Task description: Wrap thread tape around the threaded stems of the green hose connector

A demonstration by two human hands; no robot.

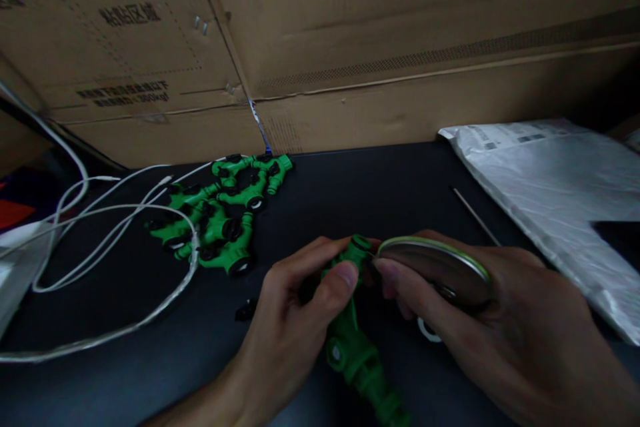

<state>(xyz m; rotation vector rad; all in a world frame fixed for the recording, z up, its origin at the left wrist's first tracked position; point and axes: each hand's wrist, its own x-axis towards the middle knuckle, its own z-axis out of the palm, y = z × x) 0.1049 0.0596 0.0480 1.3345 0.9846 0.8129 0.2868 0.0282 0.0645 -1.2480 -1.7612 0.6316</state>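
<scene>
My left hand (295, 320) is closed around a green plastic hose splitter (355, 353), thumb pressed on its upper arm. The splitter's lower end points toward me. My right hand (495, 320) is closed on a rounded metal tool (435, 267) with a yellow-green edge; its kind is unclear. Its tip and the right fingertips meet the splitter's upper end, and the exact contact is hidden by the fingers. Below the right fingers a white ring (429, 331) shows in part. A small black piece (245, 310) lies beside my left hand.
Several green splitters with black valves (225, 233) lie piled at the back left, among white cables (145, 327). A thin metal rod (475, 215) and a silvery-white mailing bag (555, 180) are on the right. A cardboard box (350, 33) stands behind the black table (350, 187).
</scene>
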